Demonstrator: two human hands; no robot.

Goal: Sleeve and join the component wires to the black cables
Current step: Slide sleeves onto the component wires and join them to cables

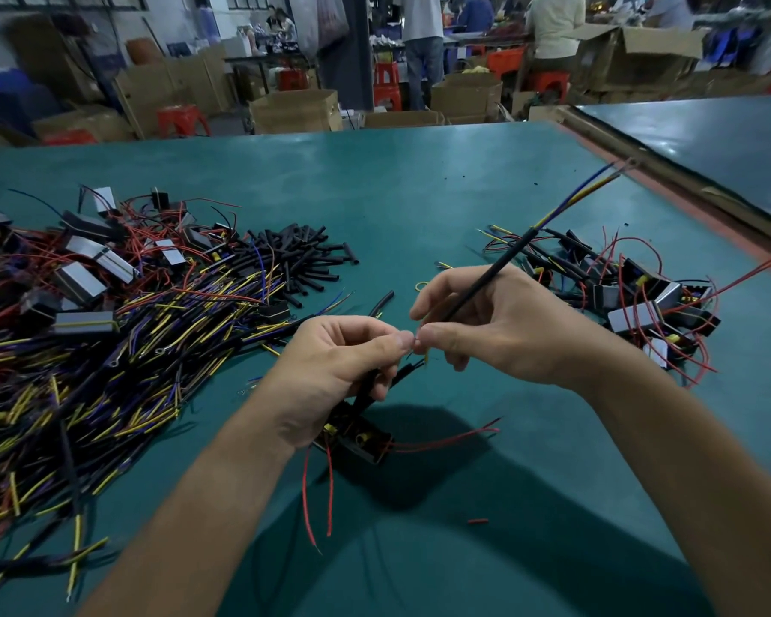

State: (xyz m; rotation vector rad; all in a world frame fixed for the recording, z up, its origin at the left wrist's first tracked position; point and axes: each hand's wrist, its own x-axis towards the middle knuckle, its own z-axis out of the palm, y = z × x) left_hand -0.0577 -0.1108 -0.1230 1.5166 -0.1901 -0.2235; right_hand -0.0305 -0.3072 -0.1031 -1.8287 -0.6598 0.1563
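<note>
You're in what looks like a factory assembly hall: cardboard boxes (295,110), red stools (182,120) and workers' benches (486,35) beyond your hands.

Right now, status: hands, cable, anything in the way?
Left hand grips black leads of black box component. Right hand holds black sheathed cable. Nothing in the way.

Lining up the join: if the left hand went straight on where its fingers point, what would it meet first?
The fingers of the right hand, almost at once: the left hand points straight at them, with only thin wire ends pinched between. Depth is unclear.
</note>
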